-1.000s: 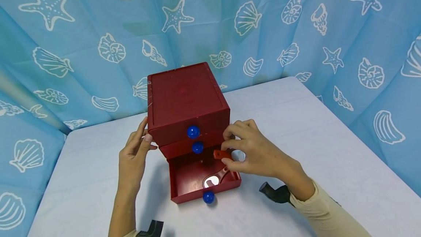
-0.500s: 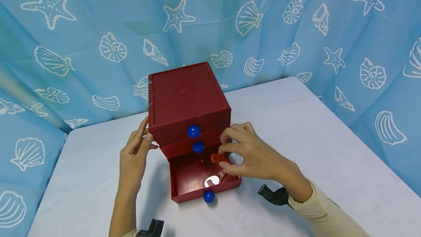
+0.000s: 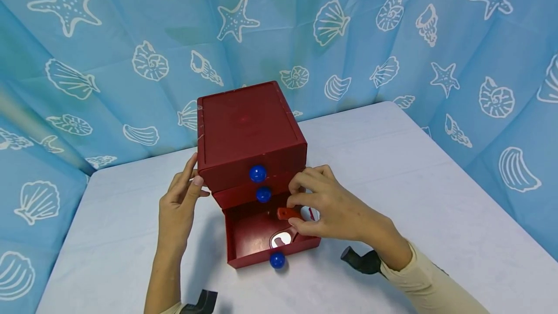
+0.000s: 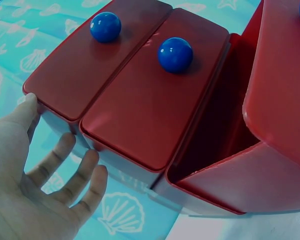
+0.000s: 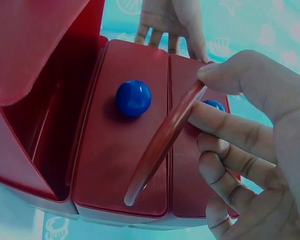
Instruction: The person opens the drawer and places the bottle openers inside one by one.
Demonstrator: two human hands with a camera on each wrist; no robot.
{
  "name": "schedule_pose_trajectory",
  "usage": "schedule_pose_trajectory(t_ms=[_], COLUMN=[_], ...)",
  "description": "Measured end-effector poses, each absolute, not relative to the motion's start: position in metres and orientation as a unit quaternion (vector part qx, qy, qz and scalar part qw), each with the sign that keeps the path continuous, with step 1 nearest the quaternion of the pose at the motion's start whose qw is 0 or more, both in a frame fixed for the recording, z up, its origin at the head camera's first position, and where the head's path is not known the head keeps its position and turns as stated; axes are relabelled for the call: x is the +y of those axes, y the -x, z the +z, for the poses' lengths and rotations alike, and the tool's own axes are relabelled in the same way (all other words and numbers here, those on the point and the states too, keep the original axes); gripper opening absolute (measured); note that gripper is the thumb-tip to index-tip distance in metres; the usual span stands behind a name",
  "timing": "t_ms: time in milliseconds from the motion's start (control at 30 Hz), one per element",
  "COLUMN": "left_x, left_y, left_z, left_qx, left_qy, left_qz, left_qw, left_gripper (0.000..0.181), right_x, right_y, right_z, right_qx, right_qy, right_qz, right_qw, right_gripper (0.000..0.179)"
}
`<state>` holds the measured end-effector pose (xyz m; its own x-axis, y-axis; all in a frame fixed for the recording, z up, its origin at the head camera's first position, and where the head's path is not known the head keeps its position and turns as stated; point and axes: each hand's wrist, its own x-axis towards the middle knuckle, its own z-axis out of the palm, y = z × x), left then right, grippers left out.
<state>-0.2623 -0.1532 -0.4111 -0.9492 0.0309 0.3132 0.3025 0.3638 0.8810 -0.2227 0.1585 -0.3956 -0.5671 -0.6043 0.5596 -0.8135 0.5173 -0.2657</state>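
My right hand (image 3: 331, 202) pinches a small red hand mirror (image 3: 285, 213) between thumb and fingers, above the pulled-out bottom drawer (image 3: 250, 236). Its handle points left, and its pale round face shows partly behind the fingers. The right wrist view shows the mirror (image 5: 160, 145) edge-on. A second dark red mirror (image 3: 281, 240) with a bright face lies in the drawer's front right part, its handle partly hidden by my thumb. My left hand (image 3: 178, 202) touches the left side of the dark red drawer cabinet (image 3: 248, 127), fingers spread; its thumb (image 4: 27, 105) rests at the edge.
Blue ball knobs mark each drawer: the top knob (image 3: 258, 173), the middle knob (image 3: 263, 194) and the bottom knob (image 3: 277, 260). The two upper drawers are closed. A white table (image 3: 383, 159) lies under the cabinet, with a blue shell-print curtain (image 3: 270, 28) behind it.
My right hand has moved slightly left with the mirror, further over the drawer. The left hand keeps its place at the cabinet's side.
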Motion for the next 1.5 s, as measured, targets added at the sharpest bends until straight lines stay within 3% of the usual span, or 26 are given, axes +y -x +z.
schedule_pose_trajectory(t_ms=[1500], left_x=[-0.154], left_y=[0.263], left_z=[-0.411], left_qx=[-0.802], left_qy=[0.113], left_qz=[-0.573], left_qw=[0.124], left_gripper=[0.047], right_x=[0.143], right_y=[0.227], right_z=[-0.417], right_qx=[-0.844], right_qy=[-0.441], right_qz=[0.250], right_qw=[0.172], right_gripper=[0.018])
